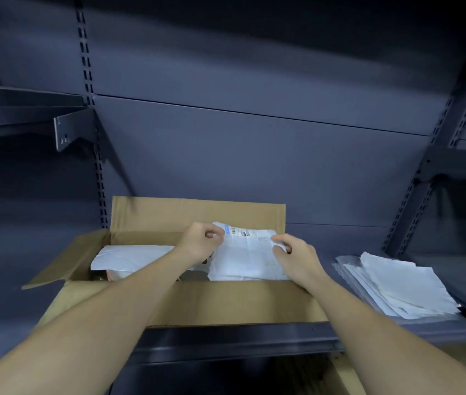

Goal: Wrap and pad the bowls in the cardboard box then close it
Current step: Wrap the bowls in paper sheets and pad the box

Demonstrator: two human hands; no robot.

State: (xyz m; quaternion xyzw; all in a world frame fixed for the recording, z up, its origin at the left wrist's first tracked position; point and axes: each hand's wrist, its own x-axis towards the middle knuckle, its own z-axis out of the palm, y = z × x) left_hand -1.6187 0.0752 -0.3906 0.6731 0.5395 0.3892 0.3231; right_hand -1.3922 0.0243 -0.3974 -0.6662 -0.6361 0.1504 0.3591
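Dark metal shelving (226,340) bears the cardboard box (197,303); above it, a white printed sheet (247,252) is pinched between left hand (200,243) and right hand (294,252).

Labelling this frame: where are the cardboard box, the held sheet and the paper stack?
cardboard box (226,300), head view, near side panel.
held sheet (250,252), head view, its middle.
paper stack (403,286), head view, top sheet.

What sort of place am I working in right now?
Likely a stockroom or shop storage aisle: dark metal shelving with slotted uprights, an open cardboard box standing on it, and a stack of packing paper beside the box.
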